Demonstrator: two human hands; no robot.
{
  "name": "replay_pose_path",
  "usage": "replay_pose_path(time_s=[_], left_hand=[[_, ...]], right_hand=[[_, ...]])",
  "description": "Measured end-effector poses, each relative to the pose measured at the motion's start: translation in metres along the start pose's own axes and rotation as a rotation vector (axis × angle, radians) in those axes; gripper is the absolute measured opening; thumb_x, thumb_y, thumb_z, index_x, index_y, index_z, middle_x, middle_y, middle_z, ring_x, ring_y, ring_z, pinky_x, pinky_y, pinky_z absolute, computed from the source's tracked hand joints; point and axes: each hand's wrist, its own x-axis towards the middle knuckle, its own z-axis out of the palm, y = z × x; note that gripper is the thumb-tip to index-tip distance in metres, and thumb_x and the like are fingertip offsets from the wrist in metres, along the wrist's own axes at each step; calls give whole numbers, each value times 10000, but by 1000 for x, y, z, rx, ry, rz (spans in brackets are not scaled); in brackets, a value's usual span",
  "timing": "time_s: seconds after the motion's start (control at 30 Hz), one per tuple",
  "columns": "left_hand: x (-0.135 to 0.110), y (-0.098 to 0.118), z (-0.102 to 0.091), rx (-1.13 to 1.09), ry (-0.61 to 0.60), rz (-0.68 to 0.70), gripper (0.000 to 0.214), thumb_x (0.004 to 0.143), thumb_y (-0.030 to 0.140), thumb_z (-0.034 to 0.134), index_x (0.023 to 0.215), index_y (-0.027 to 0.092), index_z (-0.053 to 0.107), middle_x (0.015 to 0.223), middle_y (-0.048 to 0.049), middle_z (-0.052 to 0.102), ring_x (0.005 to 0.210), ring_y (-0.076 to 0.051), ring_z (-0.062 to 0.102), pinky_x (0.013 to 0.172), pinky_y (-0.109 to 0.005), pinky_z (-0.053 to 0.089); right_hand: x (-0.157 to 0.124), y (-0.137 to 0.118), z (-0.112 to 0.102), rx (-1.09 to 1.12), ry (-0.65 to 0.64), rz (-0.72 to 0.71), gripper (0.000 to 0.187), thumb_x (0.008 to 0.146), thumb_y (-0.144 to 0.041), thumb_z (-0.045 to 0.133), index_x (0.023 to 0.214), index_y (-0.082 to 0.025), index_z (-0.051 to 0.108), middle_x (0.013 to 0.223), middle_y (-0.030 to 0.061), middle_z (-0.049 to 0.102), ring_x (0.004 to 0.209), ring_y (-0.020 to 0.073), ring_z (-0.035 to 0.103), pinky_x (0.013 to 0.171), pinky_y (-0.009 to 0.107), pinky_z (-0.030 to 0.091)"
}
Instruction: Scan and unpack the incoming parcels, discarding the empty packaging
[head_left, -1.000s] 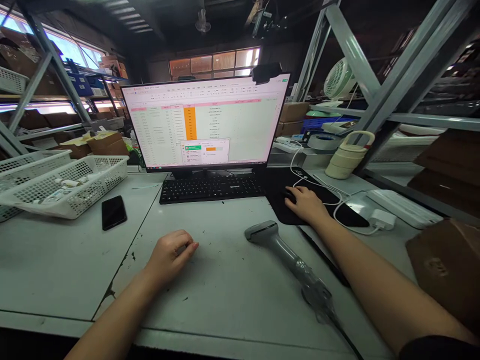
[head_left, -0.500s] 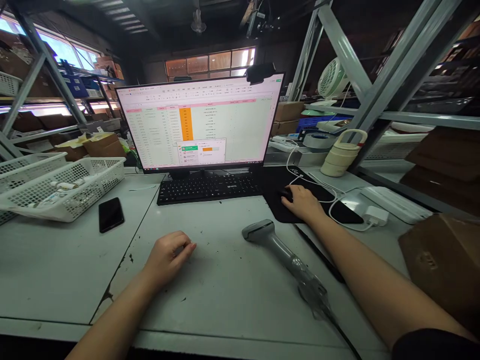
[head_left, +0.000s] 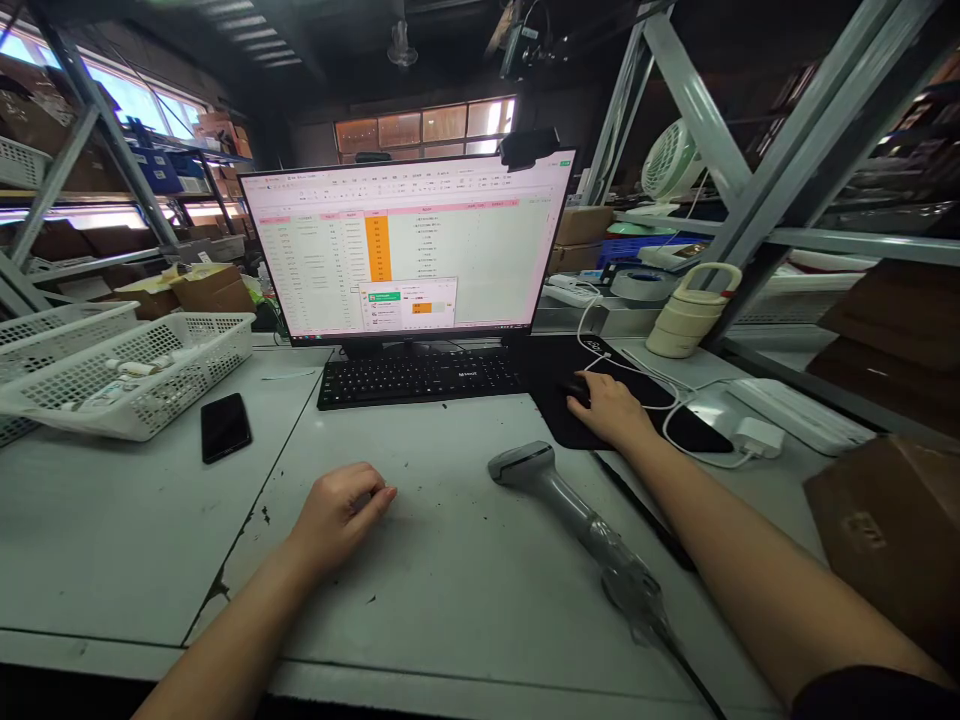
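Moved since earlier frame: orange patch [head_left: 422,308] in on-screen pop-up window [head_left: 384,297], now lower. Surface [head_left: 435,590] carries monitor [head_left: 472,250], black keyboard [head_left: 409,378], mouse pad [head_left: 559,412], grey barcode scanner [head_left: 574,510]. Left hand [head_left: 346,508] loosely curled closed, nothing seen inside; right hand [head_left: 609,408], half-curled, holds mouse [head_left: 576,385] on pad.

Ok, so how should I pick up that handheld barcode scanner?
Probably by its slim grey handle, just below the wide head, reaching from above and the right with your right hand. The handle lies aslant, running toward the near right, where the cable leaves it, so gripping there should keep your fingers off the cable.
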Motion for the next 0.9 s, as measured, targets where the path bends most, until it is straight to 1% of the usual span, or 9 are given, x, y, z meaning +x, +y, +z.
replay_pose_path(time_s=[0.07,0.13,0.27,0.33,0.43,0.5,0.63,0.73,0.9], left_hand=[[0,-1,1,1,0,0,321,1024,342,475,757,182,550,753,-12,618,695,-129,551,661,-267,395],[-1,-1,1,4,-1,-3,325,1025,344,473,753,182,545,748,-8,612,693,-126,546,662,-266,392],[-1,-1,0,6,-5,-8,330,1025,353,472,752,183,545,746,-6,610,691,-125,543,660,-265,390],[-1,-1,0,6,-8,-12,332,1026,354,469,751,183,544,753,-9,615,694,-126,546,660,-266,391],[-1,-1,0,11,-5,-12,330,1026,353,468,751,184,542,747,-9,610,691,-128,543,658,-266,390],[-1,-1,0,14,-2,-10,326,1024,349,471,751,185,543,742,-9,605,688,-129,539,656,-267,390],[-1,-1,0,20,-2,-12,322,1023,345,471,756,185,553,742,-12,607,679,-130,536,643,-267,390],[0,0,0,23,-1,-12,320,1022,340,472,756,185,557,741,-10,610,679,-129,539,647,-267,395],[0,0,0,29,1,-12,316,1019,338,476,752,186,552,739,-6,610,680,-127,542,650,-265,397]], right_hand=[[0,0,-1,-5,-2,-8,538,941,-413,500,1421,-172,534,1315,180,592,1092,357,602,930,492,511],[0,-1,-1,-11,-7,-11,510,944,-414,492,1397,-190,565,1316,173,590,1089,354,601,921,485,512],[-1,-2,-3,-17,-7,-5,482,936,-397,498,1318,-119,593,1253,190,613,1072,347,604,932,465,508],[-1,-2,-4,-13,-6,-6,514,939,-397,498,1369,-121,558,1261,189,611,1074,349,603,930,469,508],[-2,-2,-4,-17,-19,-6,565,955,-415,485,1471,-184,494,1318,172,587,1093,349,598,932,476,507],[-2,-2,-5,-26,-31,-1,561,962,-422,479,1481,-210,498,1346,164,572,1117,348,590,948,474,501],[-3,-3,-5,-36,-34,4,550,965,-430,475,1473,-226,519,1357,154,567,1128,345,586,948,470,504],[-3,-4,-6,-37,-28,4,540,961,-426,477,1456,-216,538,1356,157,568,1125,342,588,950,470,504],[-2,-3,-6,-16,-21,-11,497,949,-413,491,1356,-145,591,1292,184,599,1091,350,599,942,480,510]])
